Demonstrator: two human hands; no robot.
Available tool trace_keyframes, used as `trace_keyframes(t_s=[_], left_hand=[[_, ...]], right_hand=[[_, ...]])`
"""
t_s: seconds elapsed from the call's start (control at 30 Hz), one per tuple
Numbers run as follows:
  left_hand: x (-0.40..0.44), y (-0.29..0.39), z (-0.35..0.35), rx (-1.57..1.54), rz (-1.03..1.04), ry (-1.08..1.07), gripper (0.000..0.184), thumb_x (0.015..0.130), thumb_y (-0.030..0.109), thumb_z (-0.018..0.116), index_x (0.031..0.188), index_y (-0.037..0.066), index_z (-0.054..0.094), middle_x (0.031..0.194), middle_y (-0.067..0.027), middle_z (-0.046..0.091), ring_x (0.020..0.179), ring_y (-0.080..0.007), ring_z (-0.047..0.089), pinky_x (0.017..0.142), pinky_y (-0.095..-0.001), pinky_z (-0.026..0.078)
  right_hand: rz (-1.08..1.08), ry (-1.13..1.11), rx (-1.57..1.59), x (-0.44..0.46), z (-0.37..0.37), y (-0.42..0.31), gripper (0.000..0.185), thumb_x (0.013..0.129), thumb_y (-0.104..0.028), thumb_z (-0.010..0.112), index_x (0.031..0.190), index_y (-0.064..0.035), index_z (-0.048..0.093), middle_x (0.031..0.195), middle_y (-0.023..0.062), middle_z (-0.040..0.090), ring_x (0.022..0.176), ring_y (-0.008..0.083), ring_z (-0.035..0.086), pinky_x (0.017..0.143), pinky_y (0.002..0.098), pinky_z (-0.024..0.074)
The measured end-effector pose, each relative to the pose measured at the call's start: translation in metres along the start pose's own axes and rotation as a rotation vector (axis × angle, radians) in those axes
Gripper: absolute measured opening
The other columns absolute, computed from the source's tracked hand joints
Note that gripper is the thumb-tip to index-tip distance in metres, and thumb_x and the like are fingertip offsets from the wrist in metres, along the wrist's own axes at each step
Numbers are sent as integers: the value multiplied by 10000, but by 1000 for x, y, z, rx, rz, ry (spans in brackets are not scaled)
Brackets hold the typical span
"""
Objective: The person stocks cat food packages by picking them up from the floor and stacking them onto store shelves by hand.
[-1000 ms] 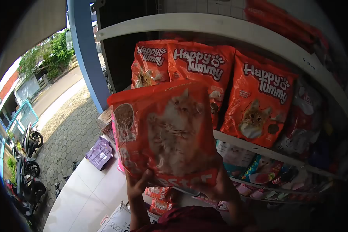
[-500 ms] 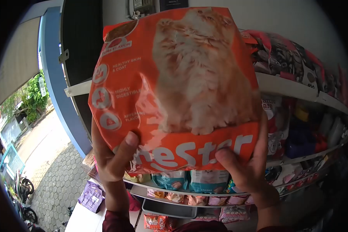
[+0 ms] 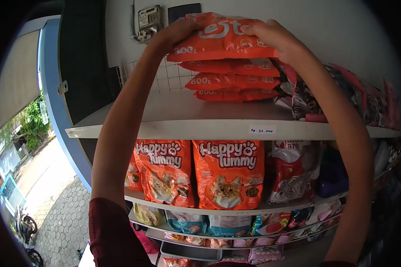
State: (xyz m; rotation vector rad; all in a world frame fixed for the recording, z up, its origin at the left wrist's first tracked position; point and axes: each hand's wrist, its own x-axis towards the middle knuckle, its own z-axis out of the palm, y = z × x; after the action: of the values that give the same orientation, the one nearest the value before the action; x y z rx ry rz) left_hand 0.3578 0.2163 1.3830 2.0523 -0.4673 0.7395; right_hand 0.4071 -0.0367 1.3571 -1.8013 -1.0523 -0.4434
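An orange cat food bag (image 3: 223,48) lies flat at the top of the view, its lettering towards me. My left hand (image 3: 180,33) grips its left end, and my right hand (image 3: 272,36) grips the right end with the thumb on the front; some fingers are hidden behind the bag. Directly below is a stack of similar orange 800 g bags (image 3: 234,81) on the upper shelf (image 3: 165,129). I cannot tell whether the held bag rests on the stack.
Black and pink bags (image 3: 343,91) crowd the shelf to the right. Happy Tummy bags (image 3: 229,178) stand on the shelf below, over rows of smaller packs (image 3: 229,225). A wire grid (image 3: 162,75) and a wall phone (image 3: 149,20) are behind. A blue door frame (image 3: 60,89) is at left.
The orange bag has moved away from me and up, from close in front of my face to above the stack, tipping flat. My arms are now stretched out, and the shelf is uncovered.
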Motion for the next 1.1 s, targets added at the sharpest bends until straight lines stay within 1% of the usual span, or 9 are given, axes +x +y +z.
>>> trace_keyframes(t_s=[0.07, 0.23, 0.33, 0.47, 0.6, 0.77, 0.9, 1.03, 1.1], left_hand=[[20, -12, 3, 228, 101, -90, 345, 838, 268, 557, 1000, -26, 636, 866, -115, 680, 702, -154, 662, 613, -289, 534], [42, -14, 8, 685, 76, -118, 422, 807, 363, 556, 990, -1, 666, 899, -129, 687, 724, -195, 655, 651, -337, 508], [45, -3, 14, 964, -200, -44, 485, 793, 437, 532, 999, 22, 678, 934, -128, 689, 749, -214, 649, 687, -359, 488], [35, -10, 10, 971, 22, -48, 500, 817, 443, 486, 1026, 27, 668, 958, -116, 689, 751, -193, 650, 685, -330, 489], [23, -14, 11, 710, -142, -194, 522, 832, 458, 458, 1066, 35, 653, 977, -117, 687, 776, -180, 653, 708, -311, 493], [46, -35, 4, 672, -156, -259, 527, 851, 464, 433, 1119, 55, 630, 1034, -106, 674, 791, -156, 651, 719, -296, 493], [56, -44, 2, 776, 7, -211, 541, 865, 487, 424, 1146, 67, 615, 1113, -102, 646, 824, -165, 647, 736, -313, 496], [57, -43, -8, 802, -40, -18, 565, 878, 527, 418, 1170, 79, 600, 1120, -99, 635, 859, -183, 641, 741, -308, 498], [45, -30, -14, 659, -240, 85, 567, 878, 535, 446, 1174, 74, 590, 1034, -102, 646, 891, -190, 629, 722, -302, 495]], right_hand=[[151, 47, -277, 4, -1, -9, 533, 856, -354, 587, 1172, 72, 534, 1158, 187, 574, 1021, 211, 575, 920, 364, 420], [137, -26, -370, 23, 2, 8, 500, 841, -347, 584, 1108, 76, 571, 1103, 194, 580, 1027, 224, 536, 912, 363, 391], [157, -160, -360, 22, -3, 4, 483, 846, -347, 538, 1105, 59, 573, 1022, 171, 586, 963, 210, 516, 859, 373, 394], [106, -224, -506, 19, -3, 0, 499, 851, -388, 467, 1099, 29, 586, 975, 129, 573, 876, 204, 502, 832, 363, 389], [-63, -163, -621, 14, 4, 6, 525, 846, -421, 410, 1047, 23, 604, 918, 122, 593, 785, 222, 512, 807, 352, 398], [0, -165, -653, 32, 7, 13, 523, 840, -446, 406, 1005, -1, 627, 953, 139, 632, 831, 264, 576, 804, 385, 418], [43, -77, -981, 42, 9, 10, 532, 837, -477, 428, 1042, -37, 647, 1011, 150, 658, 914, 269, 616, 829, 398, 444], [42, 141, -1204, 47, 8, 16, 457, 861, -399, 506, 1139, -59, 634, 1070, 140, 658, 966, 236, 620, 853, 361, 464], [44, 246, -1064, 22, 17, -7, 379, 836, -262, 600, 1088, 19, 627, 1064, 207, 633, 959, 292, 617, 832, 378, 490]])
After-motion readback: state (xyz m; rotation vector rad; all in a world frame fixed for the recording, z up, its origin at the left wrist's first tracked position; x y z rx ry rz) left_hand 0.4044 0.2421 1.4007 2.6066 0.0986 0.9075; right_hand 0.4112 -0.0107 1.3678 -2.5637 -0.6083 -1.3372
